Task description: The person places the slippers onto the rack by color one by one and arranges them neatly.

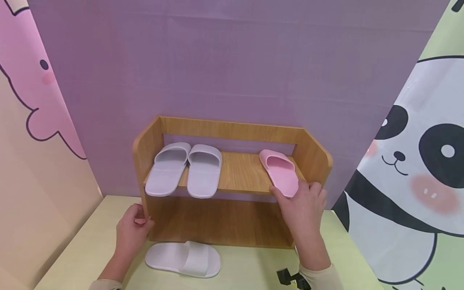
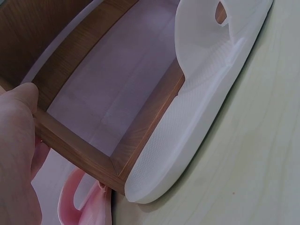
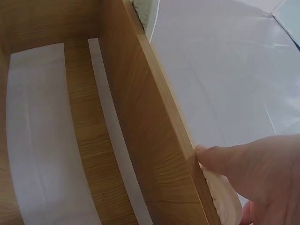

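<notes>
A two-tier wooden shoe rack [image 1: 239, 175] stands on the table. My left hand [image 1: 132, 229] grips the front edge of its left side panel, thumb on the inner side. Beside that panel, a second pink slipper [image 2: 70, 206] shows in the left wrist view, mostly hidden. At the right end of the upper shelf lies a pink slipper [image 1: 280, 171], its heel over the front edge. My right hand [image 1: 304, 209] pinches that heel between thumb and fingers. Two pale lilac slippers [image 1: 204, 173] sit side by side on the upper shelf's left half.
A white slipper [image 1: 166, 256] lies sideways on the table [image 1: 250, 270] before the rack's lower shelf [image 1: 221, 221]. Behind rises a purple backdrop [image 1: 232, 68]; panels with cartoon animals stand at both sides. A black device [image 1: 290, 278] is at my right wrist.
</notes>
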Tool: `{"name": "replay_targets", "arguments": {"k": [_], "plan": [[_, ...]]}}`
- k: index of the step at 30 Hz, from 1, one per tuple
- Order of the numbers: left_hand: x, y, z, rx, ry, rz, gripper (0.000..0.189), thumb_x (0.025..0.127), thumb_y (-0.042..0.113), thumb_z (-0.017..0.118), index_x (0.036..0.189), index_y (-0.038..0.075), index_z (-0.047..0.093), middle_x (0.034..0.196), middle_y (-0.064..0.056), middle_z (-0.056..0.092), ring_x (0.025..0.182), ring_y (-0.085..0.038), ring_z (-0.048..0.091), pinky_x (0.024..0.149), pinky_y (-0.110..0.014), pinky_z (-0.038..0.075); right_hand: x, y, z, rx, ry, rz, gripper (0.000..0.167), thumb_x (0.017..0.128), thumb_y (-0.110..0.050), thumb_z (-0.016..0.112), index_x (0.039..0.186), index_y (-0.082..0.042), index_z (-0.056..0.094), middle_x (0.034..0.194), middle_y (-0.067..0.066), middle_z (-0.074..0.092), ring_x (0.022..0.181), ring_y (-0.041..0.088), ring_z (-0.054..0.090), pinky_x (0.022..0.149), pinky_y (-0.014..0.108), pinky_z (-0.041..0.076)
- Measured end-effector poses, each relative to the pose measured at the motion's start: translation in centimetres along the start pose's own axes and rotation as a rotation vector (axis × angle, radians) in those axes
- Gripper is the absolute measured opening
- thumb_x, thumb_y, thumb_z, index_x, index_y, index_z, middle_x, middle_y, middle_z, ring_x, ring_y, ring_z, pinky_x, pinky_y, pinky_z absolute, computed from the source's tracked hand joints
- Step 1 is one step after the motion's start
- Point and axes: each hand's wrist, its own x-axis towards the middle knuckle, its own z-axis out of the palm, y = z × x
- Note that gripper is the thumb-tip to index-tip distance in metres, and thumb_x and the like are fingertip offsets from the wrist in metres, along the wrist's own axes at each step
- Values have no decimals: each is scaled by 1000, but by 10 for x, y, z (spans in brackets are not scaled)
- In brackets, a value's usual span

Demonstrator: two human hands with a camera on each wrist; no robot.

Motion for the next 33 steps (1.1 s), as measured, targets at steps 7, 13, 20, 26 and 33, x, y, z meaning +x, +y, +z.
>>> {"name": "replay_targets", "arguments": {"k": [7,13,20,26,33], "plan": [[0,-1,0,-2,-8,-4,33,86,-8,83,110,7,66,103,-8,74,90,-26,73,74,-21,59,-1,2,2,22,26,-4,93,88,-56,88,145,12,59,124,29,46,122,46,36,97,61,34],[0,0,0,-3,-18,-10,33,88,-6,83,113,7,66,106,-9,74,91,-27,74,74,-22,59,-3,5,4,59,57,-24,92,88,-56,90,144,10,61,124,28,47,122,46,37,97,60,34],[0,-1,0,-1,-2,7,34,86,-7,83,111,7,66,104,-9,74,89,-27,74,73,-22,60,-8,13,2,169,37,2,93,90,-56,89,153,5,56,137,25,47,132,42,38,98,56,39],[-1,-3,0,-1,-19,-1,34,87,-7,83,113,7,66,107,-10,74,91,-28,75,74,-21,60,-19,31,1,293,82,-65,87,88,-35,96,155,0,52,144,23,45,138,38,40,103,54,43],[0,-4,0,-15,-18,0,33,88,-7,82,113,8,66,106,-9,74,91,-27,74,74,-22,60,-33,68,1,324,190,-234,76,82,-13,99,142,3,55,129,20,53,116,28,48,88,31,36]]}}
